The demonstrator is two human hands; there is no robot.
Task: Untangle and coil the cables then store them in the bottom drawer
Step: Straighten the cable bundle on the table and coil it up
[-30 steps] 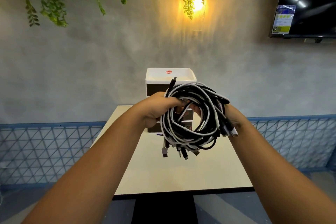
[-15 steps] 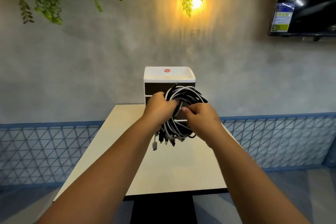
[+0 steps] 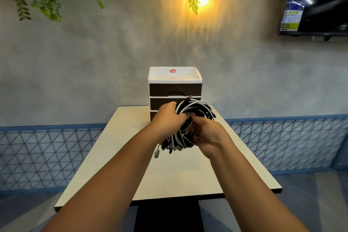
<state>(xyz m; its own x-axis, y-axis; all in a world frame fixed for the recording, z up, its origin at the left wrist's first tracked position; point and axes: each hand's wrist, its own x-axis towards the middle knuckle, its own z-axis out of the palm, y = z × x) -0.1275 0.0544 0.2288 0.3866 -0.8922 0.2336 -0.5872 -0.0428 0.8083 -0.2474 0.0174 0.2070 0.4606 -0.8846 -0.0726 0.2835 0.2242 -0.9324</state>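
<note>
1. Cables [image 3: 192, 118], black and white, form one coiled bundle held up above the bench [image 3: 169, 175], between both hands and in front of the drawers [image 3: 175, 90].
2. Left hand [image 3: 169, 117] grips the bundle's left side, fingers curled round the strands near the top of the loop.
3. Right hand [image 3: 209, 135] sits on the bundle's lower right, thumb and fingers curled and pinching strands near the coil's middle.
4. Most of the coil rises above and beyond the right hand; its upper arc stands clear of both hands, overlapping the middle drawer front.
5. Plug ends [image 3: 165, 149] hang loose below the left hand, one white plug lowest, none touching the bench that I can tell.
6. Drawers stand at the bench's far edge against the grey wall [image 3: 75, 71], white tray top upward; the bottom drawer is hidden behind hands and cables.
</note>
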